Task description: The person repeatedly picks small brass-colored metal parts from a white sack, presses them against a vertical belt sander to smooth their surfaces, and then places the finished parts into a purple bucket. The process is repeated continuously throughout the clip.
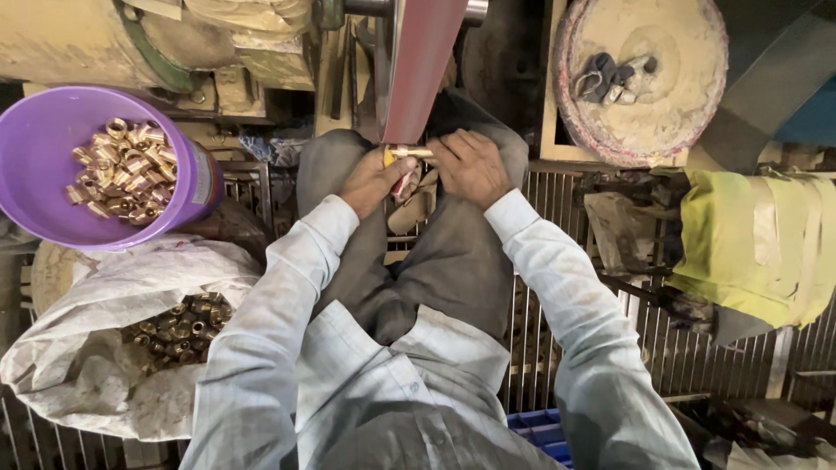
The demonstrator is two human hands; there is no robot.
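Seated operator viewed from above, both forearms in pale blue shirt sleeves extended over grey-trousered knees. Left hand [373, 181] is closed around the near end of a small brass-coloured cylindrical fitting [409, 153]; a red-and-white object shows under the palm, but what it is cannot be made out. Right hand [470, 165] is curled with fingers pinched on the other end of the same fitting, so the piece is held between the two hands. The fitting lies level and sits against the lower edge of a reddish-brown abrasive belt [418, 65], which runs upward from the hands to a metal roller at the top of the view. To the operator's left, a round purple plastic tub [35, 165] holds a heap of bright brass fittings [122, 170]. Just below it, an open white woven sack [104, 287] holds duller, darker fittings [178, 335]. To the right, well apart from the hands, a dusty round buffing wheel [662, 87] lies flat with a dark rag on it, and a yellow-green cloth [758, 244] is draped near the right edge. A metal grating floor [697, 348] lies under the workstation.
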